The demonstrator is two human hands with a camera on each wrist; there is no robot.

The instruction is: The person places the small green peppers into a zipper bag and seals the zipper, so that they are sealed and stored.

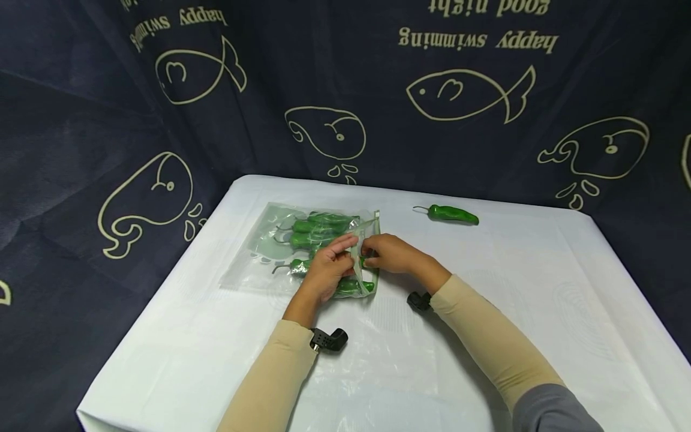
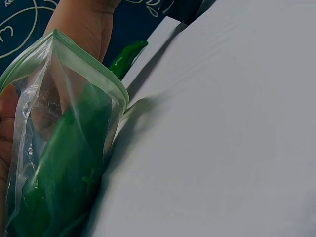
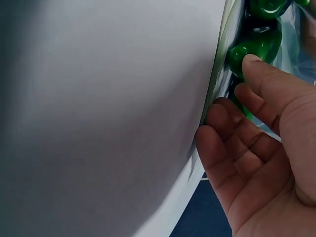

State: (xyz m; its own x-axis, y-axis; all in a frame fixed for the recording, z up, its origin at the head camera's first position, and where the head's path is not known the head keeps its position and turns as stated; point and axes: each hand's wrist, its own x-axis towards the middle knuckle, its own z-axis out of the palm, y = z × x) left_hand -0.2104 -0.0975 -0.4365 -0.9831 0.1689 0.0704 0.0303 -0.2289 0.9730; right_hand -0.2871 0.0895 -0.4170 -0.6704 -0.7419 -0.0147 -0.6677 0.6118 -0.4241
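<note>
A clear zip bag [image 1: 243, 264] with a green-edged mouth lies on the table, several green peppers [image 1: 305, 241] inside. My left hand [image 1: 326, 270] holds the upper layer of the bag near the mouth, lifting it; its fingers [image 2: 6, 133] partly show beside the plastic in the left wrist view. My right hand [image 1: 396, 255] reaches into the mouth from the right. In the right wrist view its thumb is on the end of a green pepper [image 3: 269, 42], the other fingers curled below. Plastic and fingers hide part of this grip. Another green pepper [image 1: 452, 214] lies outside, beyond my right hand.
A white cloth covers the table [image 1: 486, 312]. Dark fabric [image 1: 378, 144] with fish and whale drawings hangs behind it and at the left. Black wrist cameras [image 1: 330, 340] sit on both forearms.
</note>
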